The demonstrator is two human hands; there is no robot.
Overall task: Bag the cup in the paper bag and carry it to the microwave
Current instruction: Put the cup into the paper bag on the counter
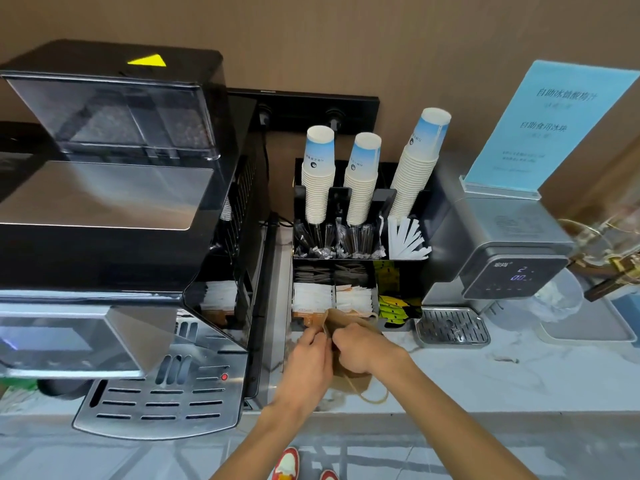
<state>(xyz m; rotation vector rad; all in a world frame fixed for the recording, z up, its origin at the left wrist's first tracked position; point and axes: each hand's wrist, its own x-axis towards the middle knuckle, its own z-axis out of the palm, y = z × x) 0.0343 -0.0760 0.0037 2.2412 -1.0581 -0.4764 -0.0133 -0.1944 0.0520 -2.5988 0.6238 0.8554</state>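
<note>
— Right, both hands are on the paper bag [349, 372], which sits on the pale marble counter [485, 375] just in front of the black organiser [405, 271].

— Who has what?

— The left hand [306, 362] pinches the bag's top edge on its side, fingers closed on the paper. The right hand [360, 351] is clenched on the opposite edge, knuckles up. The brown mouth pokes up between them, and a loop of twine handle [372, 396] trails onto the counter near the front edge.

— And the cup?

— Can't tell whether one is in the bag; the hands cover the opening. Three stacks of paper cups [362, 178] stand upside down in the organiser behind, with sachets in the compartments below.

— Surroundings?

— Big coffee machine [114, 209] to the left, a grey dispenser [498, 251] with a lit display to the right, a blue sign [540, 129] on top of it.
</note>
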